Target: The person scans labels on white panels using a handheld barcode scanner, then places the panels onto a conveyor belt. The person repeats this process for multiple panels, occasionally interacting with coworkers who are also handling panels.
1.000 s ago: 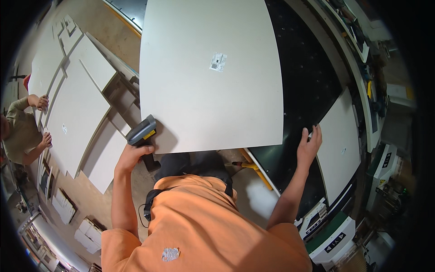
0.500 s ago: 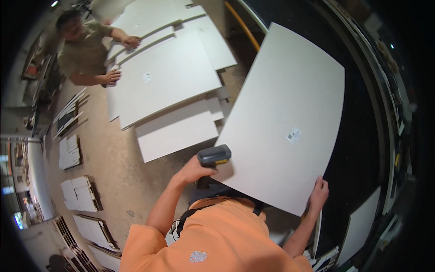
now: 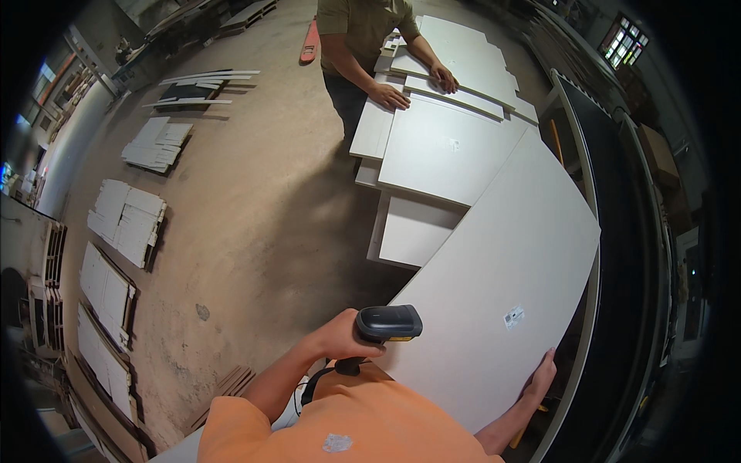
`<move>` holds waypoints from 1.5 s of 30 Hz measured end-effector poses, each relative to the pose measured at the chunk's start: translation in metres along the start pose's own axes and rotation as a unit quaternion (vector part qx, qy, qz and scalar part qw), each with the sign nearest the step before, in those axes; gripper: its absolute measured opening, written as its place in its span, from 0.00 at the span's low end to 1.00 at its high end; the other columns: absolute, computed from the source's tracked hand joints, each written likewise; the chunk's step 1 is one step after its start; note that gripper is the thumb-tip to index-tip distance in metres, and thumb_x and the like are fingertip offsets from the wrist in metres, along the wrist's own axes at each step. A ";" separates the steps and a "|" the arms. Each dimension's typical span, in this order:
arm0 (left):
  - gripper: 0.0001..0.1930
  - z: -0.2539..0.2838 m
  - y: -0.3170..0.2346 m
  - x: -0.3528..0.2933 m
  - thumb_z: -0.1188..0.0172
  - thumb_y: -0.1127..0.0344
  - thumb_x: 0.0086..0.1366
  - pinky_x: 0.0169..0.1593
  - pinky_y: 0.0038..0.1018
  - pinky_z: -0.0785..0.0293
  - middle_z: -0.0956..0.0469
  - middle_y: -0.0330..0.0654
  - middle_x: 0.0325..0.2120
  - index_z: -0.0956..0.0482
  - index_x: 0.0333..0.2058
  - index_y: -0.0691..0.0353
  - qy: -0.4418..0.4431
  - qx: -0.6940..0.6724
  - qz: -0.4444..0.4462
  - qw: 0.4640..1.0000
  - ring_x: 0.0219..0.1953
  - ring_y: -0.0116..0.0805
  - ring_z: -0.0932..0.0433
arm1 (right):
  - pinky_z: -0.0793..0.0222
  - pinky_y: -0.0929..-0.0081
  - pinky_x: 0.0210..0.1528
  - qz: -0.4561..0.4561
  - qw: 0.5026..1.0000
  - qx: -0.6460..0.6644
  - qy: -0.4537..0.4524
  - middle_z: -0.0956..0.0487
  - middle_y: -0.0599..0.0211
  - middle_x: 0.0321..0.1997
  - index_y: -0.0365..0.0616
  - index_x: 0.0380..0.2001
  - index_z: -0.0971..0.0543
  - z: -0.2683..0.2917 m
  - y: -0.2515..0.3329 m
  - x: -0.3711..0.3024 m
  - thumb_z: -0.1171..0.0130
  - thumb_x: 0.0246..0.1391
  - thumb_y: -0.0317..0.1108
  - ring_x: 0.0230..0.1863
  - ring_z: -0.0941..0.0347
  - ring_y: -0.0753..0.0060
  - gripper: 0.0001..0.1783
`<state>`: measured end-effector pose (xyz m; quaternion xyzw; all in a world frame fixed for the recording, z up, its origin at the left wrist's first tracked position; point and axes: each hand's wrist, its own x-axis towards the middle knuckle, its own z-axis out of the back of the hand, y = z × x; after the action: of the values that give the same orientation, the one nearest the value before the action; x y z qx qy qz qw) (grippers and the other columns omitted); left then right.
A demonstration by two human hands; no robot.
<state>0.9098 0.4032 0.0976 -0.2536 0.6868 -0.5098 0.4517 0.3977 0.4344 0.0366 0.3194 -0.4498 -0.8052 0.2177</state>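
A black handheld barcode scanner [image 3: 386,322] is in my left hand [image 3: 338,339], its fingers wrapped round the grip, above the near left edge of a large white panel [image 3: 486,262]. My right hand [image 3: 539,378] grips that panel by its right edge near my body; part of the fingers is hidden beneath it. A small printed label [image 3: 514,317] is stuck on the panel, left of my right hand. The panel's far end overlaps the view of a stack of white boards [image 3: 455,123]. A co-worker's two hands [image 3: 390,96] rest on those boards.
Along the right side runs a black conveyor belt [image 3: 625,309] with a pale frame. The co-worker [image 3: 363,46] stands at the stack's left. Several low board piles [image 3: 127,220] line the floor at left, and a red pallet-jack-like object [image 3: 309,42] lies far back.
My view has turned left. The panel I grip has shifted from over the black conveyor to its left, toward the stack. Both my hands keep their holds.
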 end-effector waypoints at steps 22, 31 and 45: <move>0.18 0.148 0.086 -0.286 0.29 0.68 0.56 0.39 0.25 0.26 0.22 0.34 0.30 0.22 0.45 0.65 -0.588 -0.215 0.007 0.780 0.35 0.22 0.24 | 0.40 0.69 0.35 0.315 0.764 -0.247 0.505 0.31 0.70 0.23 0.33 0.28 0.23 -0.677 0.188 -0.237 0.48 0.67 0.56 0.29 0.39 0.73 0.31; 0.18 0.192 0.159 -0.412 0.31 0.67 0.57 0.38 0.28 0.30 0.26 0.33 0.30 0.23 0.45 0.64 -0.748 -0.239 -0.015 0.619 0.34 0.25 0.28 | 0.32 0.64 0.51 0.342 0.598 -0.341 0.640 0.19 0.54 0.43 0.28 0.49 0.20 -0.850 0.107 -0.481 0.46 0.64 0.58 0.44 0.26 0.62 0.36; 0.19 0.255 0.248 -0.667 0.31 0.73 0.57 0.39 0.26 0.28 0.25 0.34 0.32 0.24 0.47 0.64 -0.823 -0.376 -0.057 0.421 0.35 0.24 0.27 | 0.33 0.63 0.60 0.406 0.492 -0.419 0.646 0.19 0.46 0.52 0.23 0.52 0.24 -0.915 0.024 -0.861 0.45 0.61 0.60 0.54 0.24 0.54 0.42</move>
<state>1.4709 0.9095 0.0904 -0.7353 0.0951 0.2268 0.6315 1.6523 0.4358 -0.0263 0.4034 0.1276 -0.2900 0.8584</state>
